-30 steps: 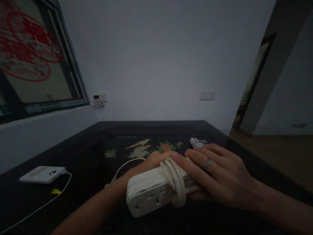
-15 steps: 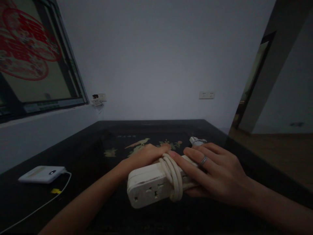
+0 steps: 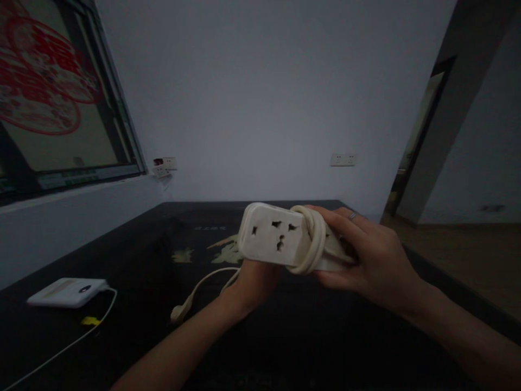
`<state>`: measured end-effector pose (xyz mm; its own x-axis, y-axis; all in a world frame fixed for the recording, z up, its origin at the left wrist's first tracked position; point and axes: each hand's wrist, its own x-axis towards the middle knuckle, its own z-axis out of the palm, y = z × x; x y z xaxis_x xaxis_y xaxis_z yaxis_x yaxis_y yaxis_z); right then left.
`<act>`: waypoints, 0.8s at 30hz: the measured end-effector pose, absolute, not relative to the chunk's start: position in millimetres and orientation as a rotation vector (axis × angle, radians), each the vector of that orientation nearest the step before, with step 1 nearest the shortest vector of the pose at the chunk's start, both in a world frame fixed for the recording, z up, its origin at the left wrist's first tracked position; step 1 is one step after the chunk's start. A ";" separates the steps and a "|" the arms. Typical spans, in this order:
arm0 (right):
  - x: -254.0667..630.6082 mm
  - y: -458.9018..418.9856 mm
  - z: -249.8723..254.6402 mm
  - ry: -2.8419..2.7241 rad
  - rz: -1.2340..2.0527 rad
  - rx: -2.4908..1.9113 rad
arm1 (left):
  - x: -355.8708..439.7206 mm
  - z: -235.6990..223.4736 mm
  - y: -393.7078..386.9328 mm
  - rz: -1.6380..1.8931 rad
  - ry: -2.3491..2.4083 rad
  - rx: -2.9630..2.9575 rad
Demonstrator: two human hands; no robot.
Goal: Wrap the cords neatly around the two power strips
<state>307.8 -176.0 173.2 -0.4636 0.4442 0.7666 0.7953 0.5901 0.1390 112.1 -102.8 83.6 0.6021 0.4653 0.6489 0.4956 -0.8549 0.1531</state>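
A white power strip is held up above the dark table, its socket face turned towards me. Its cream cord is looped around the middle of the strip. My right hand, with a ring on one finger, is closed around the right end. My left hand is below and behind the left part, and the strip hides its fingers. From that hand the loose cord arcs out to the left, ending in a plug; the hand appears closed on it.
A white power bank with a thin cable lies on the table at the left, near a yellow scrap. Wall sockets are on the wall behind. A window is on the left.
The power strip has risen and tilted so its sockets face me. My left hand has moved from the far side to beneath it. The plug has gone from the right side to the left.
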 end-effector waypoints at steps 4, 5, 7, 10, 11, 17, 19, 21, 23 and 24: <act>312.5 -162.1 177.1 -2.024 -0.528 -1.076 | 121.7 98.3 -107.0 -1.049 -1.190 -2.662; 314.2 -158.2 177.8 -1.994 -0.513 -1.103 | 123.4 102.8 -108.2 -0.981 -1.270 -2.650; 318.0 -150.1 178.4 -1.940 -0.482 -1.166 | 125.4 110.6 -109.8 -0.857 -1.363 -2.648; 323.5 -138.7 177.8 -1.882 -0.402 -1.261 | 125.1 116.6 -109.3 -0.752 -1.429 -2.648; 325.2 -135.0 177.4 -1.867 -0.374 -1.282 | 124.3 117.0 -108.5 -0.731 -1.436 -2.649; 342.0 -113.9 179.8 -1.719 -0.420 -1.343 | 117.8 109.2 -106.3 -0.801 -1.484 -2.700; 350.3 -107.8 181.6 -1.652 -0.434 -1.379 | 116.2 105.6 -108.4 -0.767 -1.548 -2.716; 357.6 -103.9 182.6 -1.624 -0.411 -1.407 | 115.0 103.2 -110.9 -0.732 -1.610 -2.690; 362.6 -102.4 182.4 -1.630 -0.388 -1.432 | 113.3 102.5 -112.6 -0.720 -1.633 -2.639; 364.2 -102.2 181.8 -1.633 -0.384 -1.445 | 112.3 102.8 -113.0 -0.715 -1.622 -2.612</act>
